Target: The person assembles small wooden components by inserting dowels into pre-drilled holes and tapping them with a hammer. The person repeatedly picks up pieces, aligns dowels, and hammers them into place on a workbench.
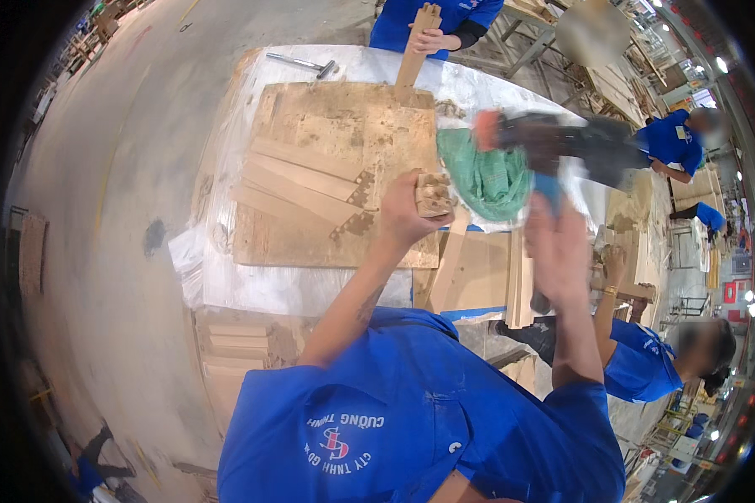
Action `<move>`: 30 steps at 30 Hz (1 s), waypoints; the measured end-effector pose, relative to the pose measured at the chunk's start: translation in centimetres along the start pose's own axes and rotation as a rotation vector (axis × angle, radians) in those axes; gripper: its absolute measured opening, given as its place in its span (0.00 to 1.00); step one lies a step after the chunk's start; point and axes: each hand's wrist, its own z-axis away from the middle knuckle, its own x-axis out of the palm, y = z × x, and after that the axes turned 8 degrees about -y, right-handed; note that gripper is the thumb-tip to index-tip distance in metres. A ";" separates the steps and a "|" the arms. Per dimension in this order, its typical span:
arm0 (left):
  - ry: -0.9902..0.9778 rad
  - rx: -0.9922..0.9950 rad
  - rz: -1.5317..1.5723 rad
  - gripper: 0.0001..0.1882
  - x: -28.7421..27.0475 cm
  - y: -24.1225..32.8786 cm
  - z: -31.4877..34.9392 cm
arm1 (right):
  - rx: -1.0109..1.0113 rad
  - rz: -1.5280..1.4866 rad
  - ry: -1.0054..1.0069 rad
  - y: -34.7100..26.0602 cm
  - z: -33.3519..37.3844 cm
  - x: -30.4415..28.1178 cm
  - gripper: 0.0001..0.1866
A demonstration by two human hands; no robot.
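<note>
My left hand (401, 210) is closed around a wooden post (434, 198), seen nearly end-on, with dark marks or holes in its end. It is over the right edge of a worn wooden board (335, 109). To the right, my right hand (559, 251) is smeared by motion. It grips a black power tool (554, 141) with an orange tip and a bluish handle; blur hides its exact kind. Below and left of the tool lies a crumpled green cloth (482, 172). Several pale wooden slats (298, 180) fan out on the board, left of my left hand.
A hammer (302, 63) lies at the table's far left corner. Across the table, a person's hand (432, 40) holds an upright wooden post (413, 63). Another person (646, 352) works close on my right. More wooden pieces (470, 268) lie at the table's near side.
</note>
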 end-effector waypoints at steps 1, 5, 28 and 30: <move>0.027 0.007 -0.041 0.40 0.5 0.6 0.1 | -0.155 -0.059 0.128 1.7 0.6 -0.5 0.20; -0.066 -0.065 -0.010 0.40 0.3 0.5 0.0 | -0.419 -0.162 0.206 3.0 2.1 -1.2 0.15; -0.019 -0.123 -0.003 0.44 -0.4 -0.2 -1.0 | -0.263 0.387 -0.205 5.2 -3.9 1.7 0.21; -0.025 -0.100 -0.085 0.41 -0.8 0.0 -0.7 | -0.174 0.442 -0.270 4.5 -3.2 1.3 0.21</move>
